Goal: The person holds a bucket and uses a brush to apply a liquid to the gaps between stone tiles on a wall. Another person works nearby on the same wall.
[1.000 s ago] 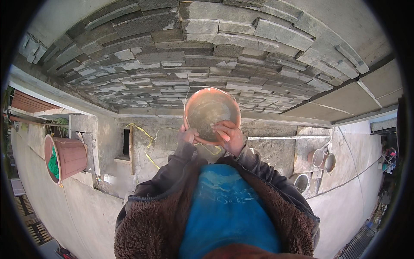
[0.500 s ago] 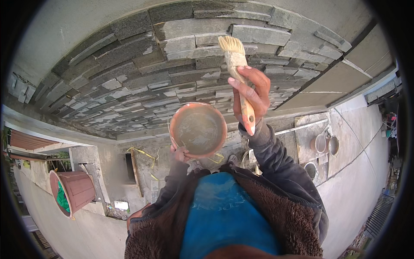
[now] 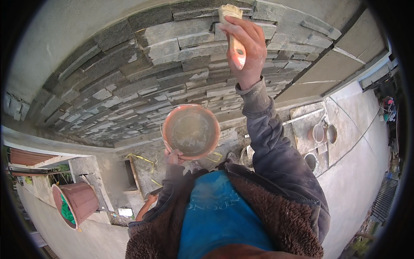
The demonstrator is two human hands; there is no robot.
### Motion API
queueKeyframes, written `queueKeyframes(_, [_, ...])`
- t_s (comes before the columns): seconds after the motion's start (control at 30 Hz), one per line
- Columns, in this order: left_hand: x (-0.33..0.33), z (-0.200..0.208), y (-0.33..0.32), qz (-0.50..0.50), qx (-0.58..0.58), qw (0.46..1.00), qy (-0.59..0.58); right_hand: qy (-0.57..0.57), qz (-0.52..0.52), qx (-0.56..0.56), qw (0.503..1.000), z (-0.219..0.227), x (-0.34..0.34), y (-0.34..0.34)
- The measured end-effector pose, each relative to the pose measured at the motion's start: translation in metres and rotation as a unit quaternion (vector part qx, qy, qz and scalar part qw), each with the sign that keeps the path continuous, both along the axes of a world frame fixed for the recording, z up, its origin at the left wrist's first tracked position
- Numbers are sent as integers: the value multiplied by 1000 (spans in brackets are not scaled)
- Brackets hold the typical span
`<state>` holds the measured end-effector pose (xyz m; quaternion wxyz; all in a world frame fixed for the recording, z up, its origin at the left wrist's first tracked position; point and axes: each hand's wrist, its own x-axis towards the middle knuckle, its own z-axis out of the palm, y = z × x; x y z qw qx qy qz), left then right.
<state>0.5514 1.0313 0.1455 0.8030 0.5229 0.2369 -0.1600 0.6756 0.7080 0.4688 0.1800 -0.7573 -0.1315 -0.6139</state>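
My right hand is raised toward the upper part of a grey stone-clad wall, its fingers wrapped round a paintbrush. The brush has pale bristles and a handle with a reddish end. Its bristles are at the upper stones; whether they touch cannot be told. My left hand grips the near left rim of a round orange-brown bucket, held in front of my body. Greyish, murky liquid lies inside it, with a lighter film on top.
At the lower left a reddish-brown bin with green material inside stands beside a concrete block. Several small buckets sit on the right. Yellow strap lies on the ground. Another person's arm shows at my left.
My right hand has moved up and slightly left with the paintbrush, to the upper stones. The bucket in my left hand has shifted slightly left in view. Another person's arm shows more now.
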Motion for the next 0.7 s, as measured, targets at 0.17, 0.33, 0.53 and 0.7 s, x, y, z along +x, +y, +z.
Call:
queueKeyframes(0.17, [5, 17, -15, 29, -2, 999, 32, 57, 205, -55, 976, 31, 14, 42])
queueKeyframes(0.33, [-1, 13, -23, 36, -27, 999, 22, 307, 286, 79, 904, 39, -7, -93])
queueKeyframes(0.53, [0, 9, -24, 3, -58, 998, -10, 82, 259, -20, 962, 49, 10, 8])
queueKeyframes(0.7, [-9, 25, -33, -2, -70, 997, -20, 32, 21, -23, 999, 52, -11, -72])
